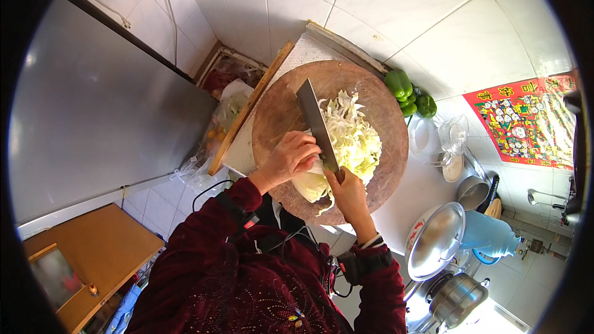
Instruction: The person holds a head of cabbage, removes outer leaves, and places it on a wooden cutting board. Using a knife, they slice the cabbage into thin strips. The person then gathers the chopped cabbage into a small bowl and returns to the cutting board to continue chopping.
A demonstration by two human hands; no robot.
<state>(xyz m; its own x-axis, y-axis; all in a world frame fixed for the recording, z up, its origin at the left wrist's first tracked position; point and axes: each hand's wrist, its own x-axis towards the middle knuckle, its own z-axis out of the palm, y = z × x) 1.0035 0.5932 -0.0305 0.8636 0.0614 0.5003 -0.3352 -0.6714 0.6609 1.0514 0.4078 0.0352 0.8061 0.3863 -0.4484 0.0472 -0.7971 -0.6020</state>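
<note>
A thick round wooden chopping block (394,167) lies before me. My right hand (348,193) grips the handle of a Chinese cleaver (317,123), whose broad blade slants up and to the left across the block. Left of the blade, my left hand (293,155) presses with curled fingers on an uncut piece of napa cabbage (310,186). The knuckles are close beside the blade; whether they touch it I cannot tell. On the blade's right side sits a heap of shredded cabbage (353,137), pale white at the top and yellower below. The cutting edge is hidden against the cabbage.
Green bell peppers (398,84) lie by the wall behind the block. To the right are a glass jug (452,134), a metal bowl (472,192), a large steel basin (438,241) and a steel pot (459,299). A wooden board (253,106) edges the counter's left side.
</note>
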